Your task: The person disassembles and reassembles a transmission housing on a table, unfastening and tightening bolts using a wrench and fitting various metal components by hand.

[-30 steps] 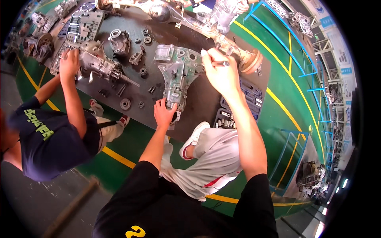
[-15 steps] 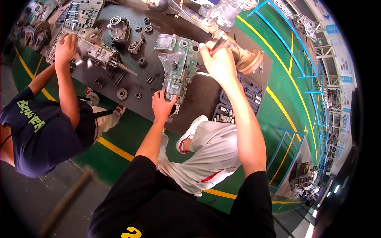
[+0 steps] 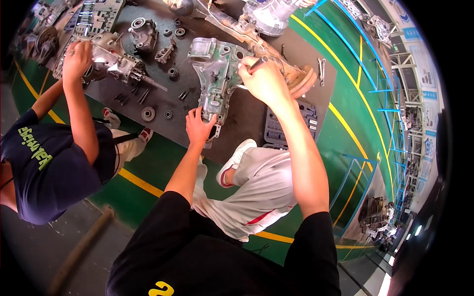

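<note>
A grey metal gearbox casing [image 3: 215, 74] with greenish stains lies on the dark workbench in front of me. My left hand [image 3: 199, 127] grips its near end, thumb and fingers apart around the edge. Over the casing's right side, my right hand [image 3: 264, 81] is closed around a dark, rod-like tool handle [image 3: 257, 64] with a brownish end. The rest of that tool is hidden by my fist, so its kind cannot be told. Right of the casing sits a socket set case [image 3: 276, 126], partly behind my right forearm.
To my left a co-worker's hand [image 3: 76, 59] is on another gearbox [image 3: 111, 56]. Gears [image 3: 148, 114], bolts [image 3: 143, 95] and a smaller housing [image 3: 143, 34] lie between. A rusty axle [image 3: 266, 47] stretches behind the casing; wrenches [image 3: 322, 69] lie at the bench's right end.
My right hand has moved slightly down and left, and the tool handle tilts flatter. My left hand stays on the casing. The whole view has shifted a little.
</note>
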`<action>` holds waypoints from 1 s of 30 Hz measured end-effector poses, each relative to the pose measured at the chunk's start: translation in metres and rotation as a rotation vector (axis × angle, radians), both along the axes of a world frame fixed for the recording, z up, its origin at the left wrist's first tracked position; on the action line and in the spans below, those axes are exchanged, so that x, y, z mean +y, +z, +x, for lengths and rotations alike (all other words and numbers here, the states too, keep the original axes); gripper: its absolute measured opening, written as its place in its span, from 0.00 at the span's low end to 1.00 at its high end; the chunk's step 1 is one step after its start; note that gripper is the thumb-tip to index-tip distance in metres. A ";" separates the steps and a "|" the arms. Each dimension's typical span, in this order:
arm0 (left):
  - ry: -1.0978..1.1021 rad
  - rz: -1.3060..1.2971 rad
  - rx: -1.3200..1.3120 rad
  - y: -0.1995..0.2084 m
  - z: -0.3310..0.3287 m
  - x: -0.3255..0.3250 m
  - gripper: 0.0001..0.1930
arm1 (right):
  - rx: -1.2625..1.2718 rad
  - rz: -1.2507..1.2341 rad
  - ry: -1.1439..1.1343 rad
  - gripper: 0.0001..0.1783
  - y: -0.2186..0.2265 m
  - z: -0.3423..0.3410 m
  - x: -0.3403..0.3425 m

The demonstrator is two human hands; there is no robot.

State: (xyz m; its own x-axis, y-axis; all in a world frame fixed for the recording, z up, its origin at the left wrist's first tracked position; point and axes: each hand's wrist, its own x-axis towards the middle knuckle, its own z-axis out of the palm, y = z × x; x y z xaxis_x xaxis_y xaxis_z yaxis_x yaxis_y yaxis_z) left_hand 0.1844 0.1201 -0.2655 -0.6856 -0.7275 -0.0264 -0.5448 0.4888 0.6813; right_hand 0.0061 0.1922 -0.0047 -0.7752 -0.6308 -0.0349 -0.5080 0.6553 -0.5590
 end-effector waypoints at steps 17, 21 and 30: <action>0.000 -0.044 0.006 0.001 0.001 -0.003 0.32 | -0.510 -0.228 0.194 0.16 -0.005 0.009 -0.009; -0.015 0.000 -0.013 0.008 -0.003 0.000 0.31 | -0.362 -0.272 -0.065 0.19 -0.005 -0.008 -0.004; -0.016 -0.038 0.003 -0.003 -0.001 -0.002 0.31 | 0.271 -0.397 0.136 0.17 0.003 0.006 -0.005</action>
